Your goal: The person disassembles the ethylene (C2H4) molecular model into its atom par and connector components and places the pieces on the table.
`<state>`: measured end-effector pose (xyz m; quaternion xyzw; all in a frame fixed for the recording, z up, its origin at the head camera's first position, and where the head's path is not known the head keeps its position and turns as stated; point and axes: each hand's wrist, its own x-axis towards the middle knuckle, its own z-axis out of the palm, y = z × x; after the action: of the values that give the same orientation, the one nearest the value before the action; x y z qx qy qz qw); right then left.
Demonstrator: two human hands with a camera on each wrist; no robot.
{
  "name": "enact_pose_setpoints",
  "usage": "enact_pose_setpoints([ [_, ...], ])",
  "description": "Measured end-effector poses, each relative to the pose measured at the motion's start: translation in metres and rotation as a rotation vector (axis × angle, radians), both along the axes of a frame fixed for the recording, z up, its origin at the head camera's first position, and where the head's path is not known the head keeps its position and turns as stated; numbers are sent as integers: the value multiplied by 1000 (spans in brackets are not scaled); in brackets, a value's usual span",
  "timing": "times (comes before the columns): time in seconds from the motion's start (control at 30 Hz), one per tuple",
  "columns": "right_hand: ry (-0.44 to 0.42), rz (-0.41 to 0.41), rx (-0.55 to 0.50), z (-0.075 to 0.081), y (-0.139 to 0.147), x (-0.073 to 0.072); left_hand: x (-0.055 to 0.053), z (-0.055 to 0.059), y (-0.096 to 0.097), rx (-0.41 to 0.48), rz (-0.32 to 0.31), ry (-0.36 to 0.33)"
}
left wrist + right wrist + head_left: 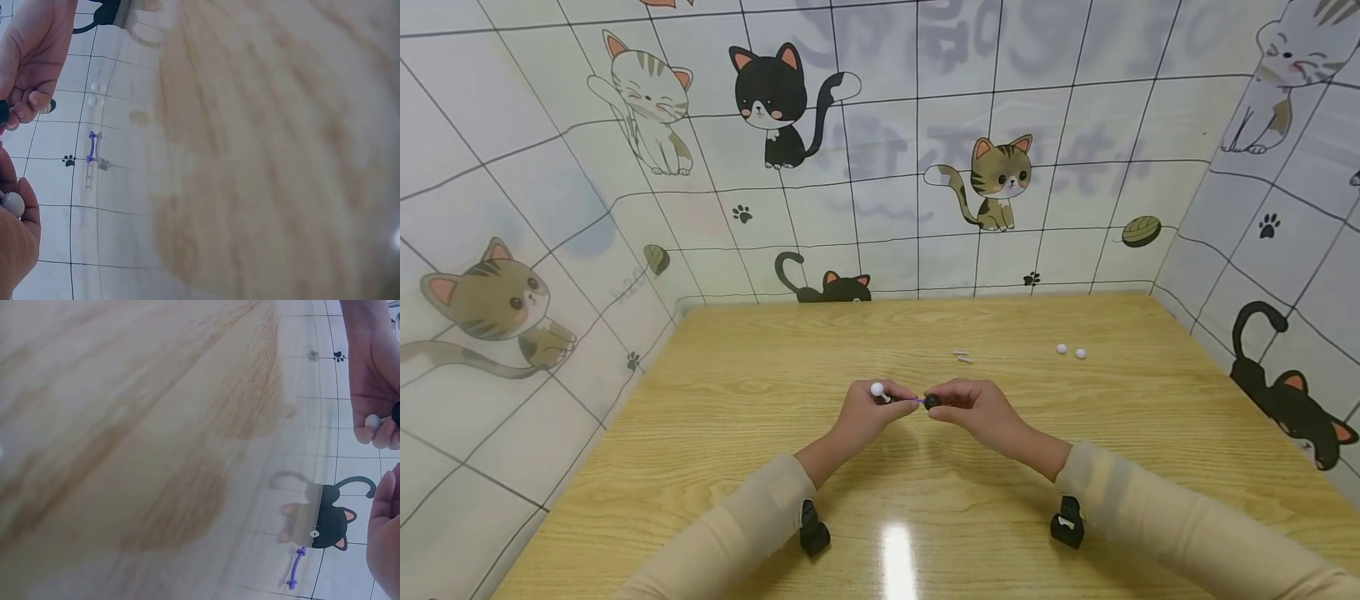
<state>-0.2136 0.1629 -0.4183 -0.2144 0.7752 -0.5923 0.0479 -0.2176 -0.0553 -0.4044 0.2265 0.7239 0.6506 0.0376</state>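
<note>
In the head view, my left hand (pixel 868 410) grips a ball-and-stick piece with a white ball (pixel 877 389) on a short pale stick; the rest of that piece is mostly hidden by the fingers. A thin purple stick (pixel 919 401) spans from the left fingertips to a black ball (pixel 932 402). Thumb and fingers of my right hand (pixel 981 410) pinch this ball. In the right wrist view, a white ball (pixel 373 422) and part of a black ball (pixel 396 412) show at the left hand. Both hands are close together above the wooden table.
Beyond the hands, two small sticks (pixel 962 357) lie on the table (pixel 760 350). Farther right are two loose white balls (pixel 1071 352). A purple stick (pixel 92 147) shows in the left wrist view. Cat-printed cloth walls (pixel 887 208) rise at the back and sides.
</note>
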Motion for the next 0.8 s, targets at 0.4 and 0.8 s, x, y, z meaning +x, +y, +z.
enact_pose_setpoints([
  [0.4, 11, -35, -8, 0, 14, 0, -3, -2, -6, 19, 26, 3],
  [0.8, 9, -118, 30, 1, 34, -4, -6, 0, -9, 42, 12, -28],
])
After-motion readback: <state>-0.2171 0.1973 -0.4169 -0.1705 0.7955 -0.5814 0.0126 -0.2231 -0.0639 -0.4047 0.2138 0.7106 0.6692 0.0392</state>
